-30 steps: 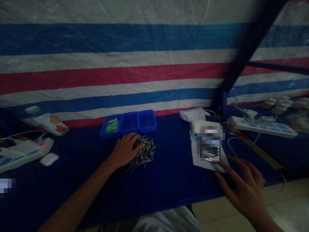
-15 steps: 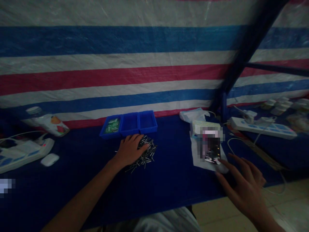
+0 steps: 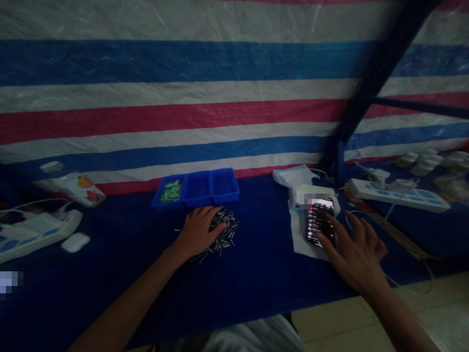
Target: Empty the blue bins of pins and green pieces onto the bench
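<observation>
Resting palm-down, my left hand (image 3: 200,229) lies loosely spread on the pile of small metal pins (image 3: 222,233), gripping nothing; my right hand (image 3: 357,254) is open too, a fingertip (image 3: 319,236) touching the lit phone (image 3: 319,222), holding nothing; the pins lie mid-table on the blue cloth (image 3: 256,264), just near of the blue trays (image 3: 200,187); I judge them light, stiff, slippery and quick to scatter, best pinched singly at mid-shaft; the phone lies on white paper (image 3: 298,239), to the right.

Open cloth around the pin pile

Bare blue tablecloth (image 3: 264,244) is lying right of the pin pile (image 3: 222,232); blue bins (image 3: 198,188) are blocking just behind it.
</observation>
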Tool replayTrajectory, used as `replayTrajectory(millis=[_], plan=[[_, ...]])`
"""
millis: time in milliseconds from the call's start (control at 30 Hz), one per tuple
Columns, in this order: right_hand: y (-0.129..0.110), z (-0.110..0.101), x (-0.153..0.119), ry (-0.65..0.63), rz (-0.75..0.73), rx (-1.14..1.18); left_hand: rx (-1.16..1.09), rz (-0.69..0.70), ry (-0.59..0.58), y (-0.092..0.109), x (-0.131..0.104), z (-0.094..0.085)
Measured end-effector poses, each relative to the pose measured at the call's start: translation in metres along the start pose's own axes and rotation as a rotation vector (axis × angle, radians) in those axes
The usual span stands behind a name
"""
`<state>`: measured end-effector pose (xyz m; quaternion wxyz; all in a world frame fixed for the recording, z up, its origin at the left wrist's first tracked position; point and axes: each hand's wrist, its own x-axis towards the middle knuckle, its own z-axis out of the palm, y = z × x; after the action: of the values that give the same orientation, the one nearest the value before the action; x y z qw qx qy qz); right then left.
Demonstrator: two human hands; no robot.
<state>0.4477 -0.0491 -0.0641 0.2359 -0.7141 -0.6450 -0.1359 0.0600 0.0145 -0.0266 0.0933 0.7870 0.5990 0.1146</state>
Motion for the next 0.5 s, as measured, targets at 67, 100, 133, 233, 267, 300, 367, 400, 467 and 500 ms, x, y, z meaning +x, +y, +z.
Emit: replayTrajectory(millis=[67, 100, 133, 233, 267, 300, 367, 400, 467, 500], plan=[[0.001, -0.003, -0.003, 0.023, -0.007, 0.032, -0.003, 0.007, -0.001, -0.001, -0.002, 0.000], [0.002, -0.005, -0.005, 0.039, -0.016, 0.051, -0.004, 0.010, -0.005, -0.002, -0.003, 0.000], [0.003, -0.007, -0.008, 0.055, -0.032, 0.068, -0.004, 0.012, -0.011, -0.002, -0.004, 0.000], [0.005, -0.012, -0.019, 0.084, -0.107, 0.106, -0.004, 0.016, -0.027, -0.005, -0.007, -0.001], [0.006, -0.014, -0.023, 0.087, -0.137, 0.107, -0.003, 0.018, -0.027, -0.006, -0.008, -0.001], [0.007, -0.015, -0.026, 0.086, -0.173, 0.100, -0.001, 0.023, -0.025, -0.006, -0.009, -0.001], [0.008, -0.015, -0.032, 0.081, -0.239, 0.069, 0.001, 0.033, -0.016, -0.008, -0.010, 0.000], [0.008, -0.015, -0.034, 0.080, -0.267, 0.048, 0.001, 0.035, -0.012, -0.008, -0.011, 0.001], [0.010, -0.014, -0.036, 0.080, -0.313, 0.015, 0.000, 0.036, -0.002, -0.008, -0.011, 0.001], [0.010, -0.014, -0.036, 0.079, -0.329, 0.005, -0.001, 0.036, 0.002, -0.008, -0.012, 0.002]])
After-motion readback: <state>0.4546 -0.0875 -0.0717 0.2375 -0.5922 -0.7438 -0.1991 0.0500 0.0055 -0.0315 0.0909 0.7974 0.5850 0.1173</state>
